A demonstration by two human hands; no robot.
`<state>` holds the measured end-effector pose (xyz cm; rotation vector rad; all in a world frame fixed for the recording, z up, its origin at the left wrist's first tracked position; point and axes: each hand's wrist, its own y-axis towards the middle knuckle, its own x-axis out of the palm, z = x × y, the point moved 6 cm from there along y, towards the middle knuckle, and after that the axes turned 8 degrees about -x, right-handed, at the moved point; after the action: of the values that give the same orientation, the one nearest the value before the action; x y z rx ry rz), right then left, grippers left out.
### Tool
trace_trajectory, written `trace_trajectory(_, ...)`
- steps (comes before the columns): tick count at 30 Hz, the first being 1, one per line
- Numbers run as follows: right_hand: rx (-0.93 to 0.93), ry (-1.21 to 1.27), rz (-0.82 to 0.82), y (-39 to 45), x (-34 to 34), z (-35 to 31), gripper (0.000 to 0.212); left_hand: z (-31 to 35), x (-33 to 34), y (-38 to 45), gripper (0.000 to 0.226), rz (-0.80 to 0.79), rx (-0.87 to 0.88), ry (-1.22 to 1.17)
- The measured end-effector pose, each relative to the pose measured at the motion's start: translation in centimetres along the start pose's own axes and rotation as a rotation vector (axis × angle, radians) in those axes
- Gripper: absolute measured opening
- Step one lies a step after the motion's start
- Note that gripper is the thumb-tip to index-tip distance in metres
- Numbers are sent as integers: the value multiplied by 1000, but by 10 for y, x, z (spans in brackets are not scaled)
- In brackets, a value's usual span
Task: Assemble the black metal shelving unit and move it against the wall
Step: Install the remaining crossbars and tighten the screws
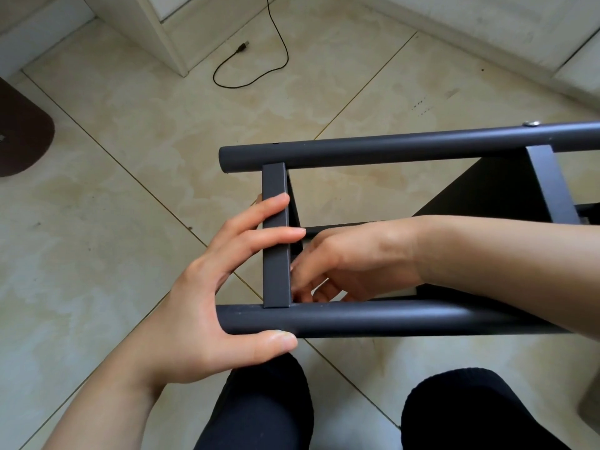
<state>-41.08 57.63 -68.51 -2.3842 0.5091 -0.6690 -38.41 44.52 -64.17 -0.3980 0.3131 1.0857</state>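
Note:
The black metal shelving unit [406, 147] lies on its side across the floor, two round tubes running left to right with flat crossbars between them. My left hand [224, 287] holds its end: the thumb is under the near tube [389, 319] and the fingers lie over the end crossbar [275, 180]. My right hand [344, 264] reaches down inside the frame just right of that crossbar, fingers curled at the joint with the near tube. What those fingertips hold is hidden. A dark shelf panel [500, 190] shows further right.
A black cable with a USB plug [242, 48] lies on the beige tiled floor beyond the frame. A white door frame [168, 37] stands at the back, a brown mat [22, 134] at the left edge. My knees in black trousers [266, 407] are below the unit.

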Motion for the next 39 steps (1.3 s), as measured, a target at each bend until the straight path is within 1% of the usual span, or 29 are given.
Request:
trace_trajectory(2, 2, -73, 45, 0, -3, 1, 30, 0, 0, 0, 80, 0, 3, -3)
trace_trajectory(4, 18, -115, 75, 1, -6, 3, 38, 0, -1, 0, 80, -1, 6, -3)
trace_trajectory(6, 30, -83, 58, 1, -5, 3, 33, 1, 0, 0, 80, -2, 7, 0)
trace_trajectory(9, 0, -7, 11, 1, -2, 0, 14, 1, 0, 0, 81, -1, 3, 2)
trace_trajectory(13, -33, -22, 9, 1, -4, 0, 9, 0, 0, 0, 81, -1, 0, 5)
trace_trajectory(16, -12, -42, 46, 3, -5, 2, 17, 0, 0, 0, 81, -3, -4, 3)
trace_trajectory(21, -6, 41, -20, 1, -3, 1, 14, 1, 0, 1, 81, 1, 4, 5)
trace_trajectory(24, -5, -1, -20, 0, -1, 1, 10, 1, 0, 1, 80, 0, 2, 2)
trace_trajectory(25, 3, -28, -1, 1, -1, 2, 11, 1, 0, 0, 80, -1, 3, 1)
trace_trajectory(27, 28, -65, 34, 3, -3, 5, 23, 1, 0, 0, 81, -2, 5, 0)
trace_trajectory(29, 45, -51, 36, 2, -5, 5, 29, 0, 0, 0, 81, -2, 5, -2)
trace_trajectory(33, -14, 13, -20, 0, -2, 0, 14, 0, -1, 0, 81, -1, 6, 1)
trace_trajectory(39, -42, -47, 8, 1, -4, -1, 10, -1, 0, 1, 80, 3, 10, 1)
